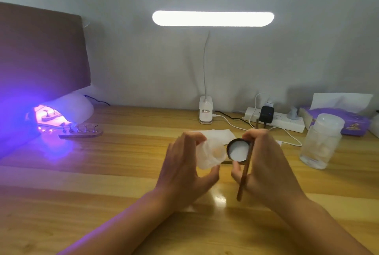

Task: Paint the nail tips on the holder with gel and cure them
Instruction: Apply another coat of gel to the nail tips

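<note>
Home nail desk — wooden tabletop (127, 152), glowing curing lamp (69, 109), desk lamp (212, 18), power strip (287, 120), tissue box (336, 119)

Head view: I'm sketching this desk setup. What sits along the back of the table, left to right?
Glowing curing lamp → desk lamp base → power strip → purple tissue box. The clear jar overlaps the box, so it is left out.

Lit desk lamp (212, 18), white power strip (291, 124), purple tissue box (352, 121), clear jar (322, 144) nearby
</note>
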`<action>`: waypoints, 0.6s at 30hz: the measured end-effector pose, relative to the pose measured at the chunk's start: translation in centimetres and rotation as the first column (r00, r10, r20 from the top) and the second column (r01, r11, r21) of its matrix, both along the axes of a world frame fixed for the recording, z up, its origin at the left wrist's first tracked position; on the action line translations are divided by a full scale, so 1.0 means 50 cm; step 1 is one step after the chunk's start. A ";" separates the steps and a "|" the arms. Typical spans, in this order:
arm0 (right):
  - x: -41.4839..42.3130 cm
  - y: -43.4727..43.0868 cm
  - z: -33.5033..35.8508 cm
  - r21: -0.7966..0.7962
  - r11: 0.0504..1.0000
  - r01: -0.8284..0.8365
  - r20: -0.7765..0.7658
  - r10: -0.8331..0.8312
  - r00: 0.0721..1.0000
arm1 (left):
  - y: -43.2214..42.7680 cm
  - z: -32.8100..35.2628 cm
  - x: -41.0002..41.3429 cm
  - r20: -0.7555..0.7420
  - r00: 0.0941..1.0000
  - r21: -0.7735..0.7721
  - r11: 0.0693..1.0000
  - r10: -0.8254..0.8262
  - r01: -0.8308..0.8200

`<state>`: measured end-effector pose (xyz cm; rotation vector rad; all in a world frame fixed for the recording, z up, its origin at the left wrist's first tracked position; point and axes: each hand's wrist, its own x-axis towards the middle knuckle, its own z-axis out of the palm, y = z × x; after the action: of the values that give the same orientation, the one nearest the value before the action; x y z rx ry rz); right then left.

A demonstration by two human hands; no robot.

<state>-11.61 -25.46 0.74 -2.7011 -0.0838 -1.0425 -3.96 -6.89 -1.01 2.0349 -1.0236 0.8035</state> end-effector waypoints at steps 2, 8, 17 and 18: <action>-0.013 0.010 0.008 -0.087 0.995 -0.056 -0.046 0.052 0.998 | -0.005 -0.004 -0.009 0.002 0.999 0.056 0.998 -0.039 0.039; -0.031 0.016 0.038 0.199 0.959 -0.201 -0.155 0.234 0.960 | 0.003 0.000 -0.018 -0.087 0.987 0.130 0.981 -0.133 0.144; -0.033 0.033 0.041 0.521 0.780 -0.346 -0.116 0.466 0.877 | 0.006 0.006 -0.025 -0.197 0.954 0.205 0.942 -0.224 0.264; -0.034 0.034 0.042 0.511 0.786 -0.347 -0.108 0.460 0.881 | 0.006 0.007 -0.026 -0.188 0.957 0.213 0.942 -0.220 0.258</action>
<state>-13.30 -23.75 2.81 -2.1844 -0.3105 -0.5265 -5.25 -6.61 -0.64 2.0774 -1.2920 0.3977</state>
